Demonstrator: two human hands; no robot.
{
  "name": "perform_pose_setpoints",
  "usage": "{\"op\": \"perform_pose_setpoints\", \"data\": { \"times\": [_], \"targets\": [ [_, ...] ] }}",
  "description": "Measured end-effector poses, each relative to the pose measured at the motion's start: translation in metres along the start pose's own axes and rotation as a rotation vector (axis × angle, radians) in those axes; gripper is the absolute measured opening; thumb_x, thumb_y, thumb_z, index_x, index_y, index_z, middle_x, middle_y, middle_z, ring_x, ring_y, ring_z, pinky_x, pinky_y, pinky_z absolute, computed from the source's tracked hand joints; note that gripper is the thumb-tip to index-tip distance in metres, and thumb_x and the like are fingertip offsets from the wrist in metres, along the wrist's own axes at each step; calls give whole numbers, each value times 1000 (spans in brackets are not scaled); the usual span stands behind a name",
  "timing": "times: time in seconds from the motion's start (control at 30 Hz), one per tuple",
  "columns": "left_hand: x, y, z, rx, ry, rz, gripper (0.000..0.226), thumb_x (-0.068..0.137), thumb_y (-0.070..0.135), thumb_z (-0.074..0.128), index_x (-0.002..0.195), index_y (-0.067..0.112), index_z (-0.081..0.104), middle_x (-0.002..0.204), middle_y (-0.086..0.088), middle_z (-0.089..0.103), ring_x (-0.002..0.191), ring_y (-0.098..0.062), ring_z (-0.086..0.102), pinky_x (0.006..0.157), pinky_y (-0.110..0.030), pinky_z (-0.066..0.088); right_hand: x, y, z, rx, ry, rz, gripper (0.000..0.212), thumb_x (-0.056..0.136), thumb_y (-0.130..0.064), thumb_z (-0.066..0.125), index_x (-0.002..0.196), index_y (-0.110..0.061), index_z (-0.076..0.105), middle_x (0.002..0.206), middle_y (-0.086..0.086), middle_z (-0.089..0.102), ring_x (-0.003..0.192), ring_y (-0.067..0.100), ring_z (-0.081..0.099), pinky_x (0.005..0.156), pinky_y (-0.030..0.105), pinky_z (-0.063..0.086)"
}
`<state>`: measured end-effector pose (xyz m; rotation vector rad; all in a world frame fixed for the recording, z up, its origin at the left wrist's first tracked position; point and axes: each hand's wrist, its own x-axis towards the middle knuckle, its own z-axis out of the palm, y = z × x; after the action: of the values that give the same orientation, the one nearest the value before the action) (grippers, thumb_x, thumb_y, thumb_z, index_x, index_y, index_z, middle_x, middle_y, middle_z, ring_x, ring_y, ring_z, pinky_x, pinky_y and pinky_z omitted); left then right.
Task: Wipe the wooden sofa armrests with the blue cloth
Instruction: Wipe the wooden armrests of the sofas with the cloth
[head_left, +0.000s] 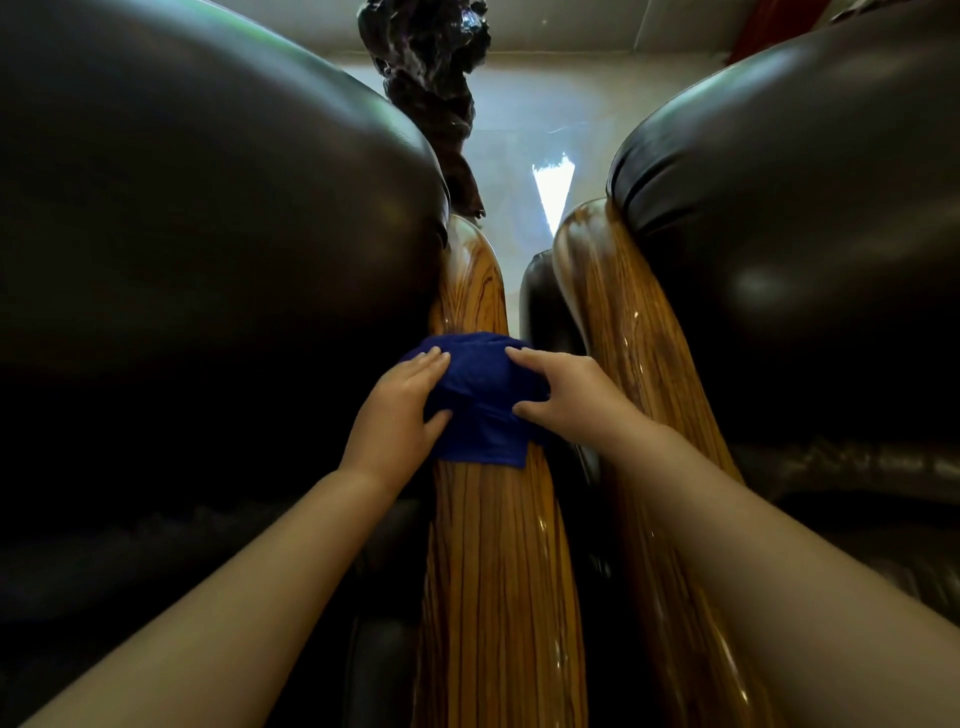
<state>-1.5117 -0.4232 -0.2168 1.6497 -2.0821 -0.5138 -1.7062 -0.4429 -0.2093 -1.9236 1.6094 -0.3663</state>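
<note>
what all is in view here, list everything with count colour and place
blue cloth: one, deep blue, draped over the left wooden armrest, about midway along it
wooden armrests: two, glossy striped orange-brown; left armrest runs up the centre, right armrest lies beside it across a narrow gap
leather cushions: two, dark brown; left cushion, right cushion
dark carved object: one, blackish, top centre beyond the armrests; what it is I cannot tell
floor: pale, glossy, between the sofas at the far end
left hand: one, fingers and thumb holding the cloth's left side
right hand: one, fingers and thumb holding its right side
</note>
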Motion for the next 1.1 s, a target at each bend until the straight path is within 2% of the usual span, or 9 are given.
{"op": "perform_pose_setpoints", "data": {
  "times": [0.13,0.2,0.3,0.4,0.5,0.7,0.83,0.93,1.1],
  "targets": [
    [2,6,-12,56,-44,27,51,80,6,63,129,11,49,132,-8,53,125,-21,45,107,-31,33,-11,-4,9,-51,136,2,49,85,-15,61,131,-21,46,125,10,58,114,25,55,92,31,44],
    [-3,9,-17,59,-101,30,44,82,8,62,124,12,54,125,-8,58,119,-20,50,105,-32,37,-16,-6,11,-85,132,1,43,86,-15,58,128,-21,50,121,10,61,111,25,57,91,31,43],
    [-10,15,-33,5,-249,4,38,82,10,63,119,13,59,120,-6,62,113,-17,55,99,-29,42,-18,-10,-1,-168,8,-25,35,86,-14,58,120,-21,57,116,5,63,107,22,59,83,25,41],
    [-9,23,-52,-19,-433,-19,28,79,12,66,107,14,65,108,-3,67,98,-12,61,89,-25,48,-23,-17,-24,-134,-169,-26,26,83,-14,61,109,-20,64,105,-1,66,93,12,61,69,14,43],
    [-12,32,-68,-107,-502,-111,28,77,15,69,104,15,66,102,1,66,92,-9,61,80,-22,50,-37,-25,-43,-70,-240,-10,24,81,-14,64,105,-18,66,92,-8,62,78,3,57,56,11,44],
    [-28,60,-96,-199,-508,-157,29,75,16,70,104,19,65,93,8,63,87,-6,62,66,-15,49,-73,-42,-78,-5,-237,5,21,79,-18,68,100,-17,66,83,-12,60,79,6,60,58,15,49],
    [-46,90,-112,-258,-478,-171,26,74,16,72,98,21,65,95,5,65,89,-9,63,73,-22,52,-106,-51,-110,20,-225,-32,17,77,-20,70,94,-21,67,82,-9,64,78,4,63,58,15,49],
    [-67,115,-129,-332,-450,-207,25,72,16,73,93,25,64,94,5,65,88,-10,63,71,-22,51,-139,-60,-133,52,-185,-46,15,76,-20,71,89,-25,66,82,-8,66,77,5,64,61,17,51],
    [-111,163,-156,-373,-414,-190,26,70,14,75,94,19,66,94,0,68,88,-13,65,73,-24,54,-205,-73,-164,71,-154,-79,14,76,-22,71,89,-26,67,82,-6,68,76,2,65,64,20,53]
  ]
}}
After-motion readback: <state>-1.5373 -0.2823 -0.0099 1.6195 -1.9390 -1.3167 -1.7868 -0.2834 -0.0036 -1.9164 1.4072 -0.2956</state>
